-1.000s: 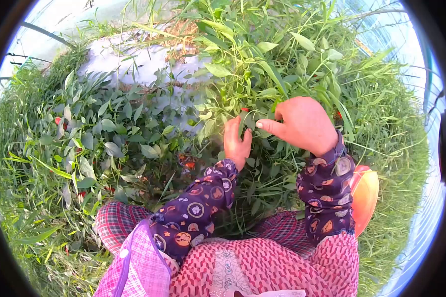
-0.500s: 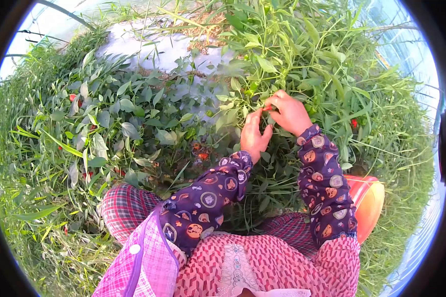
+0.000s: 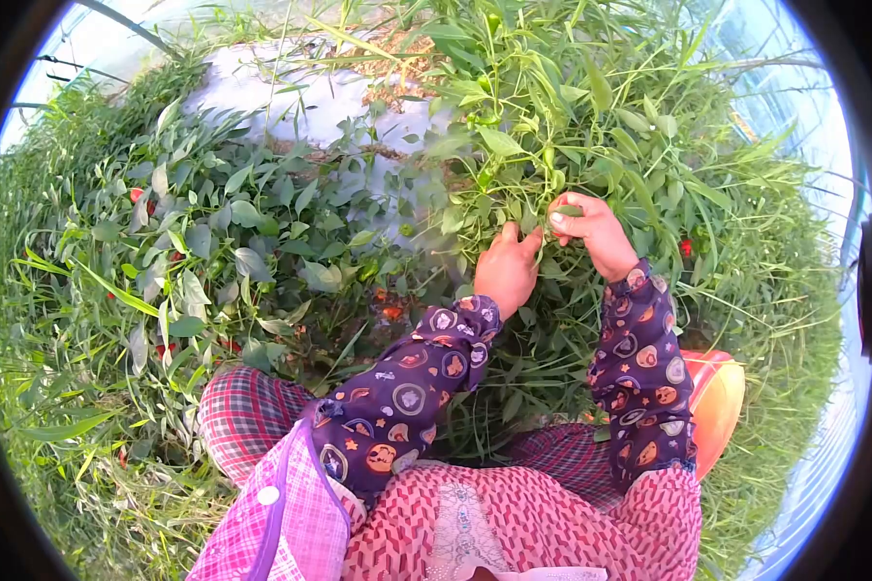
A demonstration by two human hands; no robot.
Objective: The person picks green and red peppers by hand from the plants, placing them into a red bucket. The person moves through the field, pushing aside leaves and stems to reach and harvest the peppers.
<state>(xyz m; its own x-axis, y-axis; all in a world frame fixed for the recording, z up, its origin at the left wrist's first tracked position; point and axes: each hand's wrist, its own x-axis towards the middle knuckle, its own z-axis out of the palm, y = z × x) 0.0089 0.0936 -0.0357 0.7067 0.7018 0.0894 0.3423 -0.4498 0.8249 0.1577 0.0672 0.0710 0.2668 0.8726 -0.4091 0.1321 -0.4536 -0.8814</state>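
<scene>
Both hands are in the leaves of a tall pepper plant in front of me. My left hand shows its back, and its fingertips go in among the leaves, so their grip is hidden. Just to its right, my right hand is closed, thumb against curled fingers. A small leaf lies across that thumb, and what the fingers hold cannot be made out. Green peppers hang on the plant above the hands. A red pepper shows among the leaves further right.
An orange-red container stands beside my right leg. Darker pepper plants with several red fruits grow on the left. Pale ground sheeting lies behind them. Long grass fills the right side, before a translucent plastic wall.
My right hand has shifted right and slightly down, and the red pepper visible at its fingertips no longer shows clearly. My left hand has turned, its fingers now deeper in the leaves.
</scene>
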